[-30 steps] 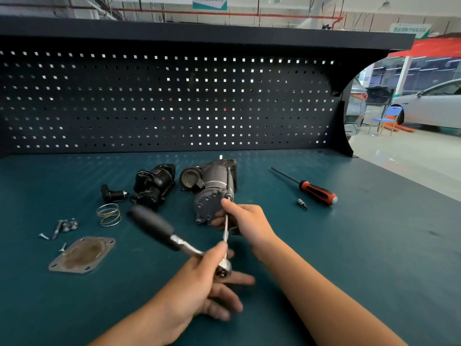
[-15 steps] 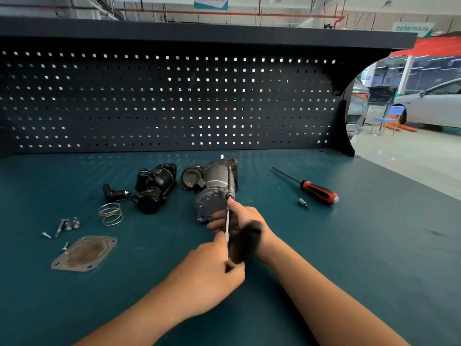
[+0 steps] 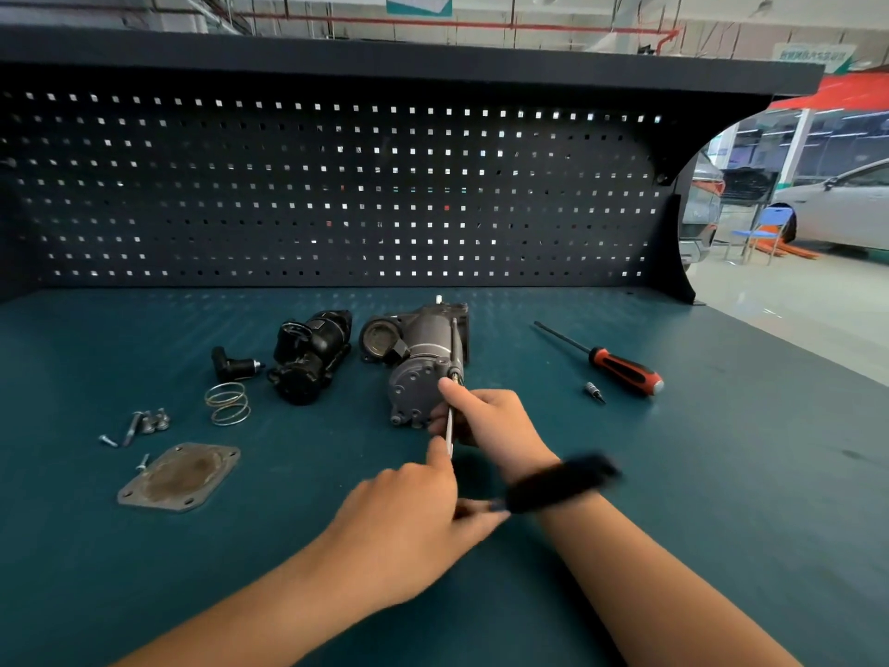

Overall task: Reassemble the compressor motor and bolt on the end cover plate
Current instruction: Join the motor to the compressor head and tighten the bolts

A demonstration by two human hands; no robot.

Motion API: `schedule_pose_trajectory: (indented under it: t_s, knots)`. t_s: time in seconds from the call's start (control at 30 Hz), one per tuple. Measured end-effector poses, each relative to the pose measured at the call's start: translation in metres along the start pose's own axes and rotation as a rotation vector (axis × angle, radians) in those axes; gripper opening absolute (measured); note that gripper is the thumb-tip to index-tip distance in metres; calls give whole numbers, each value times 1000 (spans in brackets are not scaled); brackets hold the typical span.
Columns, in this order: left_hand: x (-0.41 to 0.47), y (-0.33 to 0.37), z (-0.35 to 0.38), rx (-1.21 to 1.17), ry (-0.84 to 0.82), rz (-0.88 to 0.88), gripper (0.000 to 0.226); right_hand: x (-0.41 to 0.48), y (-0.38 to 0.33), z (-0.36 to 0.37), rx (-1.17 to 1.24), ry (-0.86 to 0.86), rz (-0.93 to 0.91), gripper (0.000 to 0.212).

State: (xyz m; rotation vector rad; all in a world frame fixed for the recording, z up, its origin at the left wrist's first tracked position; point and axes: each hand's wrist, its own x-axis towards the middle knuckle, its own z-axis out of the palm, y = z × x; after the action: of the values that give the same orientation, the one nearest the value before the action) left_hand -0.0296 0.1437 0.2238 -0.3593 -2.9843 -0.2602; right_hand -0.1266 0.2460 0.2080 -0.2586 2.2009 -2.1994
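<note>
Your right hand (image 3: 486, 426) lies knuckles-up on the bench (image 3: 721, 474), just in front of the compressor motor (image 3: 423, 368). Its thumb and fingers pinch a thin silver extension bar (image 3: 450, 433), and the extended index finger points along the bar to the head of a long bolt (image 3: 454, 351) running down the motor's side.

Your left hand (image 3: 413, 512) sits nearer to you, thumb raised toward the lower end of the bar. Its fingers are closed on the head end of the ratchet (image 3: 560, 481). The black ratchet handle is motion-blurred and crosses above your right wrist; the exact finger placement cannot be made out.

The compressor motor is a grey cylindrical housing lying on its side at bench centre. Its round, bolt-holed end faces you and an open round port sits on its left flank.

The end cover plate (image 3: 180, 476) lies flat, well apart at the left, unfitted, with loose bolts (image 3: 144, 423) just behind it. A black motor section (image 3: 310, 356) lies beside the housing on its left.
</note>
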Motion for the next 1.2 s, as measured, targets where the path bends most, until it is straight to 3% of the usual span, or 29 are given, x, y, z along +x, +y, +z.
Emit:
schedule_pose_trajectory:
  t_s: [0.1, 0.17, 0.23, 0.33, 0.4, 0.47, 0.53, 0.63, 0.7, 0.8, 0.97, 1.2]
  knots:
    - [-4, -1, 1, -1010, -177, -109, 33, -1, -2, -3, 77, -76, 60, 34]
    - [-8, 0, 3, -1640, -337, -314, 30, 0, -2, -4, 101, -143, 108, 35]
    - [-11, -3, 5, -2002, -412, -476, 35, 0, -2, -4, 102, -190, 144, 36]
    - [-10, -6, 3, -2178, -317, -585, 21, 1, -3, -5, 116, -220, 175, 38]
    - [-8, -3, 2, -2069, -205, -536, 8, 1, -2, -5, 103, -229, 175, 41]
    - [-4, -3, 1, -1821, -80, -425, 25, 1, 1, -4, 65, -236, 155, 45]
    - [1, -5, -2, -1390, 36, -228, 51, 0, 1, -2, 31, -201, 134, 53]
    - [7, -5, -10, -573, -55, 48, 69, 0, -1, -2, 6, -92, 119, 50]
    - [10, 1, -17, -35, -92, 85, 75, 0, -2, -5, 11, -69, 105, 45]
    - [12, 14, -26, 464, -71, 117, 74, -4, -4, -9, 8, -63, 69, 48]
    - [14, 28, -27, 695, -216, 86, 50, -7, -7, 0, 27, -80, 48, 42]
    - [1, 9, -12, 325, -144, 65, 83, -5, -7, 0, 207, -102, 130, 26]
